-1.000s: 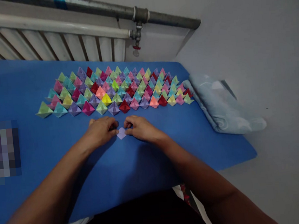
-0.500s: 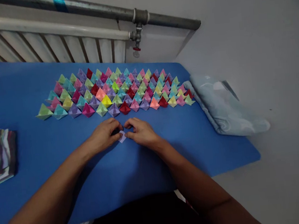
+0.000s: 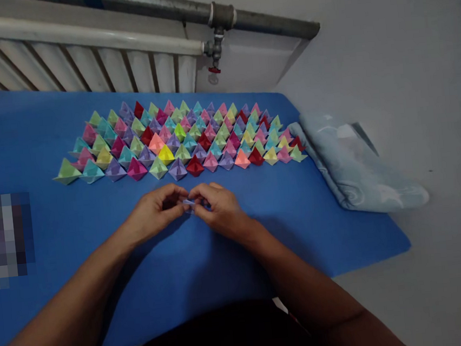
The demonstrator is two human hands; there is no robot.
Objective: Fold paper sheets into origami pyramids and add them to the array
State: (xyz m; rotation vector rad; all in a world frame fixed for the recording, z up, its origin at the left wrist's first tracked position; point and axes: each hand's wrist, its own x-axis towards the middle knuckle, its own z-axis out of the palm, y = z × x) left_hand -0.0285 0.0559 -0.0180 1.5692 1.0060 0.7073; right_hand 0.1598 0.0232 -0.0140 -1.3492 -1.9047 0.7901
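Pinches lilac paper [image 3: 189, 202] mid-frame with fingers [image 3: 199, 190] of left hand [image 3: 152, 210] and right hand [image 3: 220, 206], tipped from flat diamond to thin sliver, below pointed boats [image 3: 182, 153].

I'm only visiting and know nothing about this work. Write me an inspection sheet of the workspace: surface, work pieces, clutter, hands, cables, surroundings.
Surface: flat blue worktop, partly in shadow.
Work pieces: small lilac paper piece, partly hidden; rows of multicoloured folded-paper boat shapes beyond it.
Clutter: folded pale blue-grey patterned cloth at the right; pixelated patch at the left edge, contents unreadable.
Hands: bare left hand and bare right hand both hold the lilac piece.
Cables: nothing seen.
Surroundings: white ribbed radiator, grey metal pipe, red-handled metal valve, pale grey wall.
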